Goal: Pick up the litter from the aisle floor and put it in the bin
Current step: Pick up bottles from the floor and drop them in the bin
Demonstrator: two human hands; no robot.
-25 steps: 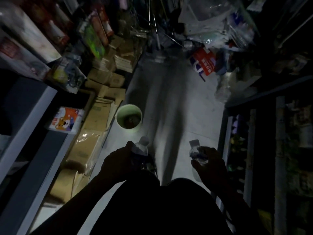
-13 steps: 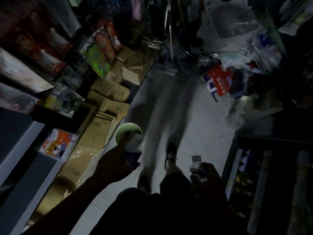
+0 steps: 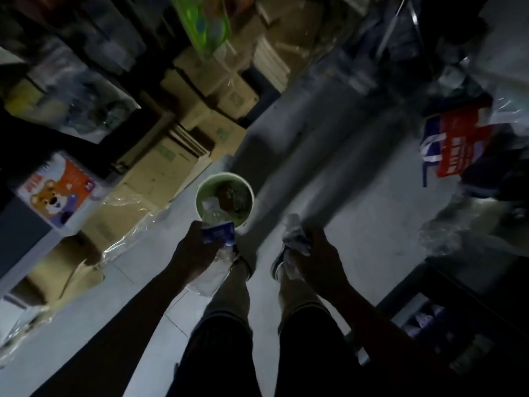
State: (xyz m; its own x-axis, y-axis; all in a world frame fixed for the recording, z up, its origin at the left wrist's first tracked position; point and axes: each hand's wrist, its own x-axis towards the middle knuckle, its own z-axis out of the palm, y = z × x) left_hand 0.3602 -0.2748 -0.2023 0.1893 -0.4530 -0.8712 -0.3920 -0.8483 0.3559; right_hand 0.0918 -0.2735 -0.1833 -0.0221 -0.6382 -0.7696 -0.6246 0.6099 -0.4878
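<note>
The left hand (image 3: 197,253) is wrapped around a crumpled clear plastic bottle with a blue label (image 3: 218,233), whose long axis tilts forward so that its cap end pokes over the near rim of the round pale-green bin (image 3: 246,188) on the grey aisle floor (image 3: 357,213). Right of the bin, the right hand (image 3: 317,253) grips a second clear plastic bottle (image 3: 294,239), cap end pointing up and away.

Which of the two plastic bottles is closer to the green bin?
The clear blue-labelled bottle in the left hand; its cap end overlaps the bin's rim.

Clear glossy plastic bottle (image 3: 215,224), cardboard boxes (image 3: 160,167)
</note>
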